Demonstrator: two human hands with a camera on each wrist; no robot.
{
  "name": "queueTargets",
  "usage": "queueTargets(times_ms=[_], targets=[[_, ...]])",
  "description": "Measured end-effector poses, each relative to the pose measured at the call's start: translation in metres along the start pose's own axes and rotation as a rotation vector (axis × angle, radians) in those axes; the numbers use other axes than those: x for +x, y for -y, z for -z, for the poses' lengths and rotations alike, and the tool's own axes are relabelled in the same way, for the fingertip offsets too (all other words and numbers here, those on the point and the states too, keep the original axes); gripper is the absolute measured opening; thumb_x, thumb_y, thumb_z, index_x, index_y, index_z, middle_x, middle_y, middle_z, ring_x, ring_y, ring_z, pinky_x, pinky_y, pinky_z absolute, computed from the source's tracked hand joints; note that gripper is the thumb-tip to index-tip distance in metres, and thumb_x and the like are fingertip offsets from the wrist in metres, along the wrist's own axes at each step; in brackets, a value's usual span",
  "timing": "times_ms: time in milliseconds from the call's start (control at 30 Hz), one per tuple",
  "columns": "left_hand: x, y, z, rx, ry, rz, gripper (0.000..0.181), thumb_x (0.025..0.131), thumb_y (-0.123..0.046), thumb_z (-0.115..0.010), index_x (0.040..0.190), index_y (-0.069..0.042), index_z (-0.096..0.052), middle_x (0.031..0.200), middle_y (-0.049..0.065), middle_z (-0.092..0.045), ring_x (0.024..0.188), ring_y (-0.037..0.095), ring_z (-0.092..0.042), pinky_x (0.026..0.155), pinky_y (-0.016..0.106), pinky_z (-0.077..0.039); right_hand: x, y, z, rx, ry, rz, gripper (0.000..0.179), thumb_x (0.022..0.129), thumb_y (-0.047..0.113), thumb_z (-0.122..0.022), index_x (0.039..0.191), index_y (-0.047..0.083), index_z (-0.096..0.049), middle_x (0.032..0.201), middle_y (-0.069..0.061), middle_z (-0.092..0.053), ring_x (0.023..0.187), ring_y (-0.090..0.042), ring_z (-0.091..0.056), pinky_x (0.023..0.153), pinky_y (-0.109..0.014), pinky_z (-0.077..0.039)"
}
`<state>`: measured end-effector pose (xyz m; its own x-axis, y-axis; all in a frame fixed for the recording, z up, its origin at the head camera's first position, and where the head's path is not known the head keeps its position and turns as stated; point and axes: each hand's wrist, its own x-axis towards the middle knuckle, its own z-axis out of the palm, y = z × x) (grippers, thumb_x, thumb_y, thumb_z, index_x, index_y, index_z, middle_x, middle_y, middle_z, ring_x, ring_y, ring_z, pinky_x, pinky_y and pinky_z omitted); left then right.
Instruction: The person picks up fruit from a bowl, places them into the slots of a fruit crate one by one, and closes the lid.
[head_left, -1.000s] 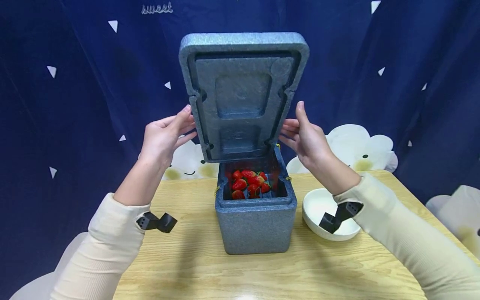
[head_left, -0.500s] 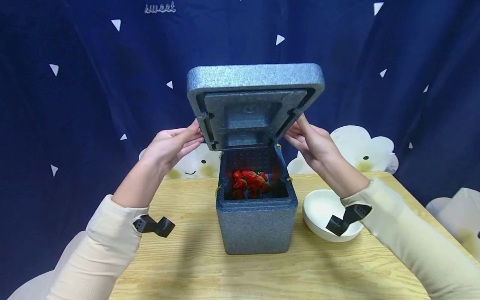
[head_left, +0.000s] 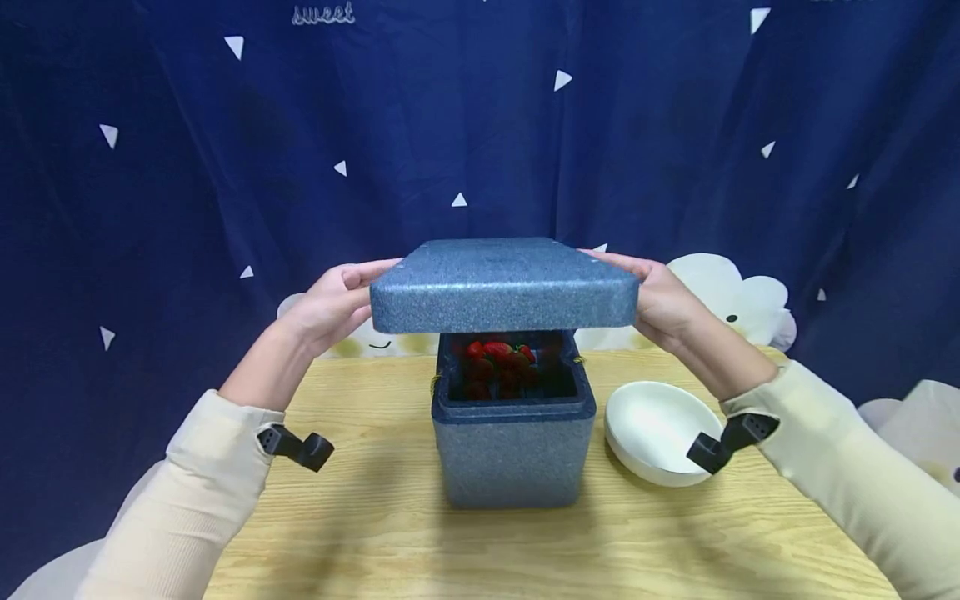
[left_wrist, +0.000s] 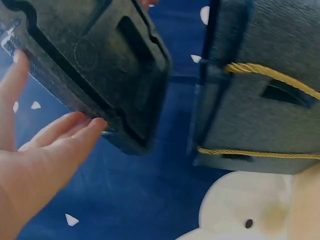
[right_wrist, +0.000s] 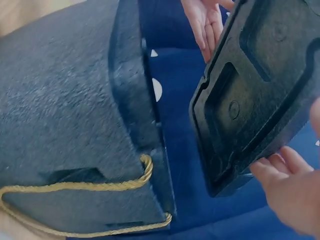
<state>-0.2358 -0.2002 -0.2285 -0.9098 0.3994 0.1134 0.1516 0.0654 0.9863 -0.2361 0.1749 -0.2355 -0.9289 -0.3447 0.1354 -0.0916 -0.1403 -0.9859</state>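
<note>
A grey-blue foam cooler box (head_left: 517,462) stands uncovered on the table, with several red strawberries (head_left: 497,350) in shadow inside. Above its back part, clear of the rim, my two hands hold the lid (head_left: 502,308) nearly level. My left hand (head_left: 330,308) grips the lid's left side, and my right hand (head_left: 667,300) grips its right side. In the left wrist view, the thumb and fingertips of the left hand (left_wrist: 45,165) meet the edge of the lid (left_wrist: 95,60). The right wrist view shows the recessed underside of the lid (right_wrist: 250,100), right fingertips at its edge.
To the right of the box, a white bowl (head_left: 652,425) sits on the wooden table (head_left: 360,508). Yellow rope (right_wrist: 75,185) runs along the box's side. A dark blue curtain (head_left: 405,108) with white triangles and cloud shapes hangs behind.
The lid has tilted from steeply raised, underside showing, to nearly level, its front edge coming down over the box's back part. Both hands have turned with it, the right moving outward.
</note>
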Motion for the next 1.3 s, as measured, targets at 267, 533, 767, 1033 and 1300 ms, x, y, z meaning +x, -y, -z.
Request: queueTargets(times_ms=[267,533,767,1033,1300], targets=[[0.010,0.028,0.004,0.085,0.067,-0.049,0.064,0.089,0.003,-0.061,0.146,0.008,-0.030,0.153,0.024,-0.031,0.139,0.020,-0.042,0.106,0.016,-0.043,0.012,-0.026,0.022,-0.094,0.202,0.072,0.062,0.094,0.004,-0.057,0.146,-0.009,-0.027,0.126,0.017,-0.063,0.118,0.005,-0.056,0.099,-0.012,-0.047],[0.020,0.048,-0.003,0.146,0.054,0.004,0.069,0.081,0.011,-0.066,0.144,0.006,-0.037,0.150,0.020,-0.039,0.140,0.031,-0.036,0.110,0.026,-0.040,0.023,-0.060,0.047,-0.111,0.269,0.145,0.063,0.091,-0.004,-0.058,0.143,-0.016,-0.025,0.127,0.018,-0.062,0.120,0.005,-0.055,0.098,-0.012,-0.048],[0.029,0.066,-0.004,0.110,0.074,0.040,0.073,0.080,0.014,-0.065,0.145,0.004,-0.034,0.153,0.018,-0.036,0.142,0.030,-0.034,0.112,0.029,-0.038,0.032,-0.076,0.056,-0.129,0.298,0.133,0.066,0.088,-0.007,-0.060,0.143,-0.018,-0.023,0.133,0.016,-0.058,0.121,0.005,-0.054,0.100,-0.014,-0.047],[0.039,0.074,-0.003,0.069,0.078,0.059,0.072,0.080,0.016,-0.063,0.145,0.006,-0.034,0.153,0.020,-0.036,0.142,0.030,-0.034,0.115,0.033,-0.035,0.034,-0.082,0.060,-0.189,0.280,0.090,0.068,0.088,-0.005,-0.062,0.143,-0.016,-0.024,0.145,0.001,-0.050,0.120,0.007,-0.053,0.100,-0.015,-0.048],[0.043,0.077,-0.001,0.066,0.077,0.064,0.071,0.081,0.016,-0.062,0.145,0.007,-0.032,0.153,0.021,-0.034,0.143,0.032,-0.032,0.117,0.038,-0.031,0.040,-0.080,0.059,-0.263,0.245,0.057,0.067,0.088,-0.001,-0.063,0.144,-0.013,-0.028,0.150,-0.018,-0.037,0.118,0.008,-0.054,0.097,-0.015,-0.049]])
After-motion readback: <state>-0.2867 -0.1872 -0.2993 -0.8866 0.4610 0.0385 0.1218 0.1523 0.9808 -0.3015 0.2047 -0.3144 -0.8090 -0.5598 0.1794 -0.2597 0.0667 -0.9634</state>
